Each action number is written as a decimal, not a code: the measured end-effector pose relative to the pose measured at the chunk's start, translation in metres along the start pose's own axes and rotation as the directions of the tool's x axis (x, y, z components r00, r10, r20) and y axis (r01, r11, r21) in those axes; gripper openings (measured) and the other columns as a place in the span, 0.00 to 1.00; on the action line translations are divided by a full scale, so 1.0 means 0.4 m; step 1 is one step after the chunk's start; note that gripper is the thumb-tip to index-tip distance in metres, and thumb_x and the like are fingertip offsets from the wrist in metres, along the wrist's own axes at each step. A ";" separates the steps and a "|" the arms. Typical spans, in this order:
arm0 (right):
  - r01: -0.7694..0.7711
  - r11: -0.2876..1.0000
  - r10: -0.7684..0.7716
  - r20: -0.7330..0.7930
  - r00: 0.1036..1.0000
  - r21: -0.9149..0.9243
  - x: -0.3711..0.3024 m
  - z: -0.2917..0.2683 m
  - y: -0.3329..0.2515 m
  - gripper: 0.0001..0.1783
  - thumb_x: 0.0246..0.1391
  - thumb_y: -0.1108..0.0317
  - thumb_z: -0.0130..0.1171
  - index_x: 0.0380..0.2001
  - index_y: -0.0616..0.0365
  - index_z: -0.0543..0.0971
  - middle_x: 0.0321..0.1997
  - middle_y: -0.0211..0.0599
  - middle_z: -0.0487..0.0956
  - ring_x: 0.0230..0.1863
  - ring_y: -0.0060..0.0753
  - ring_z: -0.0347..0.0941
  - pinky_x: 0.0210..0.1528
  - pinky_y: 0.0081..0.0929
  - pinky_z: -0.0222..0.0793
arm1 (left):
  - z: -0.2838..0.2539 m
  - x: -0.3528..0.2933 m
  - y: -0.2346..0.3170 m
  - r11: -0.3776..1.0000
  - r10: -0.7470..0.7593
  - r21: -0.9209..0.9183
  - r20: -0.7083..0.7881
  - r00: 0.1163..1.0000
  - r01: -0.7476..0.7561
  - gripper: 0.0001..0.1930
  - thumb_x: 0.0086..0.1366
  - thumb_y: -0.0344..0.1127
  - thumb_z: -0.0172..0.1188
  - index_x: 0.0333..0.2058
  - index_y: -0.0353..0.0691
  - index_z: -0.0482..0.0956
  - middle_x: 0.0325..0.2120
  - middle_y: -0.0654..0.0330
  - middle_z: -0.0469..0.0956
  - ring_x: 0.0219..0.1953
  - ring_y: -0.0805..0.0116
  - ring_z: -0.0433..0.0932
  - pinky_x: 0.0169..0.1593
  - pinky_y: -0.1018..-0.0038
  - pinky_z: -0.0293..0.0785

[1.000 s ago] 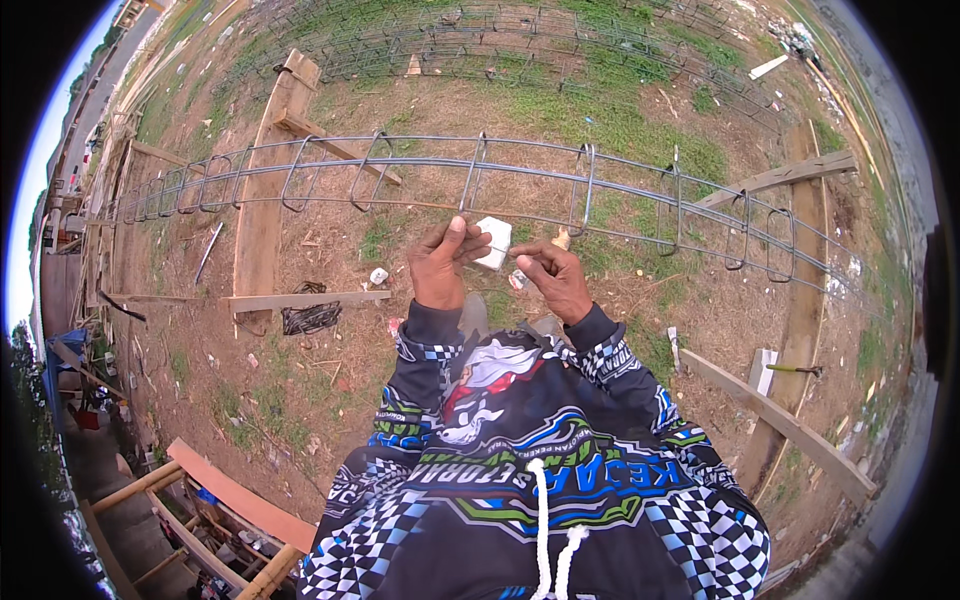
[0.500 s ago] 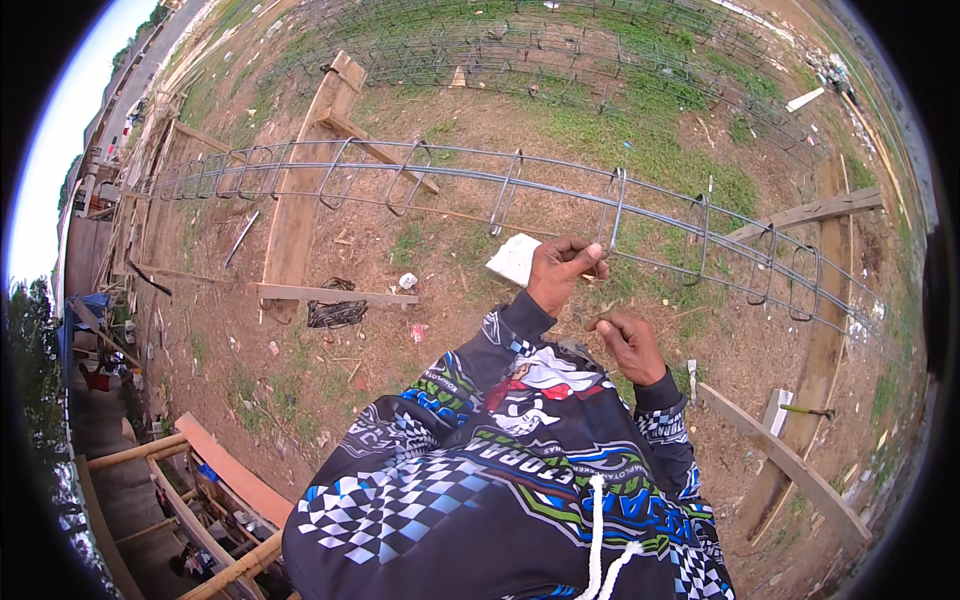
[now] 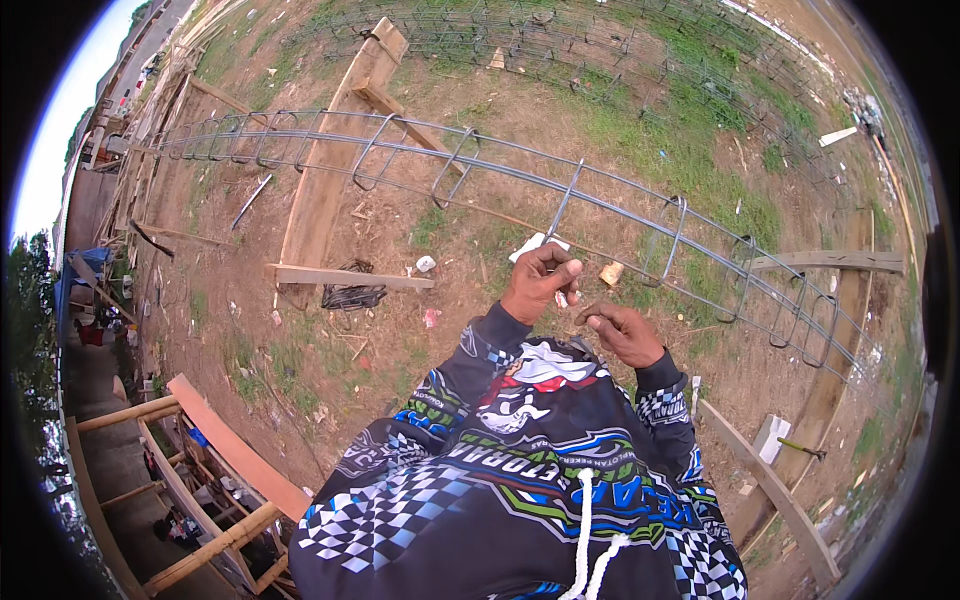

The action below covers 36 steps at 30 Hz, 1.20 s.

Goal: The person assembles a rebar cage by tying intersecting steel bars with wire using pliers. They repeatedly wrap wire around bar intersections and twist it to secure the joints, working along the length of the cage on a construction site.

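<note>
Daylit dirt ground (image 3: 230, 270), patchy grass (image 3: 710, 150); pale sky (image 3: 62, 150) left, probably trees (image 3: 38, 330) below.

Flat, even daylight covers the ground (image 3: 220, 350), leaving faint, soft shadows. Beyond its left edge the sky (image 3: 55, 150) is blown out to near white. The lens bows the cage (image 3: 566, 198) into an arc, black fills the corners, and detail smears at the ground's right edge. The far bars (image 3: 640, 62) blur together; the cage's middle is fairly sharp.
</note>
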State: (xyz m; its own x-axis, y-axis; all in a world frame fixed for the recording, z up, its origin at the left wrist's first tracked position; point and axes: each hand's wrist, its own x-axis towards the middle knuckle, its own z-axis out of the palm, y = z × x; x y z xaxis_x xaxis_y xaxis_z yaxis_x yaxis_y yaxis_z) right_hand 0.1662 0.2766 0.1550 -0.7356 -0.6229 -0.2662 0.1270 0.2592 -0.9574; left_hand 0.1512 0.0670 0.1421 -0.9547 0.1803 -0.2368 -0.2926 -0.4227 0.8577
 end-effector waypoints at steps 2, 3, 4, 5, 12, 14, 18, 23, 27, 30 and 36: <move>-0.013 0.998 0.007 0.103 0.995 0.056 0.049 0.009 0.009 0.17 0.65 0.57 0.48 0.39 0.57 0.79 0.20 0.27 0.69 0.20 0.18 0.62 0.25 0.23 0.59 | -0.054 0.016 0.050 0.999 -0.013 0.042 0.083 0.996 0.010 0.09 0.65 0.35 0.61 0.30 0.36 0.74 0.21 0.62 0.76 0.21 0.73 0.76 0.26 0.77 0.73; 0.018 0.999 -0.023 0.114 0.993 0.047 0.072 0.010 0.019 0.17 0.65 0.57 0.47 0.39 0.57 0.79 0.22 0.30 0.71 0.22 0.22 0.64 0.27 0.26 0.61 | -0.067 0.019 0.079 0.997 -0.030 0.069 0.109 0.994 0.023 0.09 0.65 0.35 0.60 0.30 0.36 0.74 0.21 0.61 0.76 0.21 0.72 0.76 0.26 0.77 0.74; 0.085 0.996 -0.086 0.051 0.995 0.016 0.095 0.015 0.014 0.17 0.65 0.56 0.47 0.40 0.57 0.78 0.20 0.29 0.70 0.22 0.22 0.65 0.26 0.26 0.62 | -0.097 0.034 0.074 1.000 -0.004 0.008 0.108 0.994 0.004 0.06 0.65 0.34 0.60 0.33 0.38 0.75 0.22 0.59 0.76 0.22 0.69 0.76 0.28 0.74 0.75; 0.030 0.991 -0.035 0.035 0.999 0.131 0.110 0.014 -0.024 0.18 0.66 0.54 0.47 0.40 0.58 0.79 0.20 0.27 0.70 0.21 0.18 0.64 0.23 0.23 0.58 | -0.124 0.050 0.067 0.999 0.040 -0.006 0.052 0.998 -0.040 0.06 0.66 0.34 0.59 0.34 0.38 0.75 0.23 0.59 0.77 0.23 0.68 0.77 0.28 0.73 0.76; 0.012 0.977 0.059 -0.324 0.944 0.214 0.059 0.007 0.037 0.15 0.62 0.60 0.54 0.42 0.60 0.80 0.26 0.31 0.77 0.30 0.23 0.71 0.31 0.26 0.66 | -0.049 0.203 0.045 0.973 -0.219 0.159 0.421 0.880 0.166 0.09 0.66 0.37 0.60 0.32 0.38 0.73 0.22 0.60 0.76 0.21 0.71 0.76 0.25 0.78 0.70; 0.180 0.942 0.007 -0.552 0.834 0.285 0.006 0.032 0.081 0.14 0.60 0.62 0.57 0.43 0.59 0.81 0.25 0.28 0.76 0.27 0.19 0.67 0.28 0.23 0.63 | 0.029 0.237 0.039 0.922 -0.320 0.358 0.491 0.810 0.147 0.10 0.65 0.38 0.60 0.31 0.38 0.72 0.20 0.60 0.76 0.21 0.72 0.75 0.25 0.79 0.69; 0.031 0.944 0.231 -0.725 0.649 0.329 -0.140 -0.022 0.108 0.12 0.57 0.65 0.62 0.41 0.59 0.83 0.23 0.23 0.74 0.22 0.12 0.59 0.24 0.19 0.54 | 0.231 0.268 -0.046 0.915 -0.286 0.399 0.546 0.787 0.056 0.12 0.65 0.38 0.61 0.30 0.37 0.72 0.20 0.60 0.77 0.22 0.71 0.77 0.26 0.77 0.71; -0.008 0.965 0.242 -0.882 0.405 0.261 -0.354 -0.156 0.137 0.11 0.55 0.63 0.63 0.38 0.57 0.84 0.17 0.21 0.70 0.20 0.12 0.58 0.21 0.20 0.53 | 0.496 0.271 -0.211 0.933 -0.263 0.351 0.505 0.822 0.082 0.10 0.65 0.38 0.61 0.32 0.36 0.73 0.22 0.59 0.79 0.25 0.69 0.80 0.30 0.74 0.74; -0.029 0.981 0.192 -0.952 0.238 0.191 -0.546 -0.276 0.247 0.11 0.54 0.63 0.64 0.37 0.57 0.84 0.15 0.21 0.67 0.19 0.13 0.56 0.20 0.21 0.52 | 0.725 0.263 -0.384 0.935 -0.264 0.338 0.472 0.841 0.103 0.10 0.65 0.38 0.61 0.32 0.36 0.75 0.23 0.58 0.80 0.25 0.70 0.80 0.29 0.76 0.74; -0.126 0.971 0.229 -0.947 0.223 0.205 -0.711 -0.380 0.266 0.10 0.53 0.64 0.64 0.36 0.58 0.84 0.14 0.21 0.66 0.18 0.13 0.56 0.19 0.21 0.51 | 0.886 0.271 -0.489 0.934 -0.305 0.325 0.504 0.808 0.150 0.10 0.64 0.37 0.62 0.33 0.36 0.75 0.23 0.59 0.79 0.25 0.70 0.80 0.30 0.74 0.75; -0.282 0.958 0.113 -0.968 0.224 0.047 -0.888 -0.621 0.295 0.12 0.50 0.61 0.65 0.32 0.59 0.84 0.12 0.27 0.65 0.15 0.18 0.56 0.19 0.25 0.53 | 1.129 0.320 -0.586 0.916 -0.396 0.277 0.495 0.773 0.291 0.12 0.63 0.41 0.63 0.35 0.37 0.75 0.22 0.60 0.79 0.24 0.70 0.79 0.29 0.75 0.75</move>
State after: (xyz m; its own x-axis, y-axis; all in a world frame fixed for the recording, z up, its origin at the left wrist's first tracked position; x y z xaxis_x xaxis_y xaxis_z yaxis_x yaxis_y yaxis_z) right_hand 0.2774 0.7119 0.1642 -0.7945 0.6043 -0.0598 0.3604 0.3900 -0.8473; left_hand 0.1220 0.5901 0.1168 -0.5956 0.7466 -0.2963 -0.5305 -0.0886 0.8430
